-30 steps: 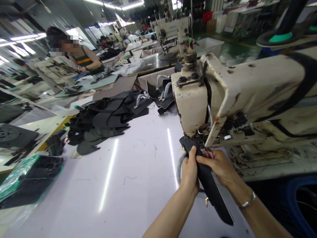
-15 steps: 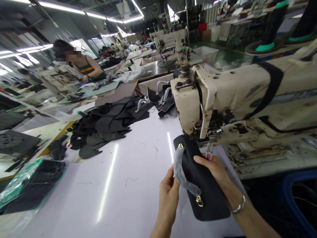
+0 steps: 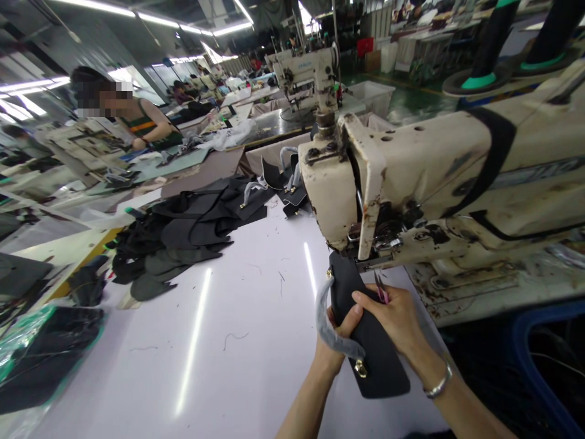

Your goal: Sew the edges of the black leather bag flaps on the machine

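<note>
Currently pinched by left hand (image 3: 329,360) and right hand (image 3: 398,316) near the cream metal sewing machine (image 3: 329,195): one oblong black leather-like panel (image 3: 379,353), which the tucked pink-handled metal scissors (image 3: 382,294) could scratch if the right hand twists.

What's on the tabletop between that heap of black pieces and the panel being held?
In the head view, loose dark threads lie on the white tabletop between heap and panel.

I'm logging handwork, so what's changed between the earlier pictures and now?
Since the first picture, the black panel has turned, showing more of its grey-wrapped handle. The left hand shifted left beside the handle, then back, its thumb now on the panel. The right hand still holds the panel and pink-handled scissors.
</note>
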{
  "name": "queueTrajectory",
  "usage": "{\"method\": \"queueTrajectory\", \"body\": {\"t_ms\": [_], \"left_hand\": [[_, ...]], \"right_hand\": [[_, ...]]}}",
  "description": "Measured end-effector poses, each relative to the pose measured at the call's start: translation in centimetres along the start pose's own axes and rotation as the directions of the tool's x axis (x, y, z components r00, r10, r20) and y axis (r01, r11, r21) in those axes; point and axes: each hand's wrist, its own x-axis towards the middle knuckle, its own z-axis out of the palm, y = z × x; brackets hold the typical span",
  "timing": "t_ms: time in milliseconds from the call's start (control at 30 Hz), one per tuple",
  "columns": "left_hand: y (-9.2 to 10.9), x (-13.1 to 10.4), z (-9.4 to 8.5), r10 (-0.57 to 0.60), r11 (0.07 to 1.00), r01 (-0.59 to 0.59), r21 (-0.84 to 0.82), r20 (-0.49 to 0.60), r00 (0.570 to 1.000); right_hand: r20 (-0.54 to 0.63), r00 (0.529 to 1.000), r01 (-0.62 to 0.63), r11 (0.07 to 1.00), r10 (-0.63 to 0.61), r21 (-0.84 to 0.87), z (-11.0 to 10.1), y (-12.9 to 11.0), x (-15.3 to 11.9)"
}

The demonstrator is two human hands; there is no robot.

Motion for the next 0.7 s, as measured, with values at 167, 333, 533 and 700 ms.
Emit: {"method": "queueTrajectory", "body": {"t_ms": [167, 333, 533, 700], "left_hand": [[0.6, 0.3, -0.6, 0.243, 0.948, -0.232, 0.217, -0.027, 0.970], [0.5, 0.7, -1.2, 0.273, 0.934, -0.263, 0.241, -0.006, 0.962], [0.5, 1.1, -2.1, 0.233, 0.934, -0.227, 0.275, 0.011, 0.972], [0.6, 1.0, -2.3, 0.233, 0.935, -0.224, 0.275, 0.002, 0.973]], "right_hand": [[0.015, 0.999, -0.036, 0.999, 0.036, -0.024, -0.7, 0.5, -0.2], [0.093, 0.990, -0.103, 0.995, 0.103, -0.003, -1.4, 0.2, -0.6], [0.102, 0.981, -0.164, 0.986, 0.166, -0.029, -1.7, 0.9, -0.6], [0.183, 0.972, -0.155, 0.988, 0.150, 0.016, -1.9, 0.1, -0.3]]}}
